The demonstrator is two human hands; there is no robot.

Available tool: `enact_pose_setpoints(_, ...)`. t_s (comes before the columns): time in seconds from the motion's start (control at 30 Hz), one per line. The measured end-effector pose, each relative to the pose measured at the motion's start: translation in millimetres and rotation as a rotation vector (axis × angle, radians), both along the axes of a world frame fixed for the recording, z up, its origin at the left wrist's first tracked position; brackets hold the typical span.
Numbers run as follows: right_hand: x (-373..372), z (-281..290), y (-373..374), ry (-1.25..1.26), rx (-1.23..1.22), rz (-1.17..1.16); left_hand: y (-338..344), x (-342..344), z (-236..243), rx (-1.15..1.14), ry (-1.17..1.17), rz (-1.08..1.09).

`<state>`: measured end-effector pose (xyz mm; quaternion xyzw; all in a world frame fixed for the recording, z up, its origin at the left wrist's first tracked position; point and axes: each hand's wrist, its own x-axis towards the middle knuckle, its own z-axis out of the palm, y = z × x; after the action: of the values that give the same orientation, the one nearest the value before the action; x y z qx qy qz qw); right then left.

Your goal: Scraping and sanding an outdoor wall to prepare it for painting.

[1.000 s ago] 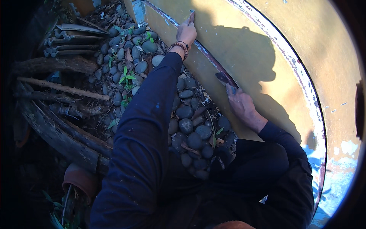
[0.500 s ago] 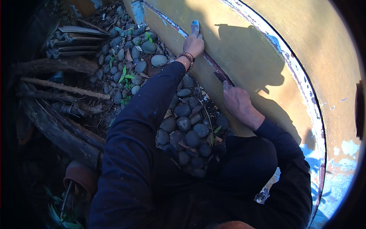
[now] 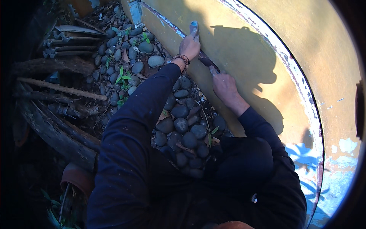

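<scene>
R hand (image 3: 225, 84) closed round handle of dark-bladed scraper (image 3: 207, 62); blade at narrow peeling strip (image 3: 165, 20) on yellow wall (image 3: 244, 49), near L hand (image 3: 190, 46). L hand gripping small pale-ended tool (image 3: 194, 25), type unclear. Scraper prob. light, stiff, thin-edged; hold by handle, keep clear of blade.

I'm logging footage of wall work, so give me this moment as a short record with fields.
Left hand: grips a small tool, pale blue end showing, exact kind unclear
Left wrist: beaded bracelet
Right hand: holds a dark-bladed scraper along the strip
Wall: yellow, partly shadowed
Ground: grey stones, green sprouts
Far left: branches, clay pot
</scene>
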<state>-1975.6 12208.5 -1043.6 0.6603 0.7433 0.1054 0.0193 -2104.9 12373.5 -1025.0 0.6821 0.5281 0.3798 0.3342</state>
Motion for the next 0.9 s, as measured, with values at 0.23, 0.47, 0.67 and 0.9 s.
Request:
enact_pose_setpoints(0.23, -7.6, -44.8, 6.3, 0.41, -0.001, -0.058, -5.0, 12.8, 0.5, -0.016, -0.051, 0.053)
enact_pose_setpoints(0.47, -16.5, -57.8, 0.9, 2.042, -0.297, -0.611, 3.0, 8.1, -5.3, -0.073, -0.075, 0.057)
enact_pose_setpoints(0.67, 9.6, -43.4, -75.4, 2.178, -0.345, -0.654, -4.9, 18.7, -13.7, -0.054, -0.156, 0.072)
enact_pose_setpoints(0.9, 62.5, -25.2, -201.5, 2.14, -0.315, -1.084, -17.8, 26.1, -13.4, -0.014, -0.099, 0.09)
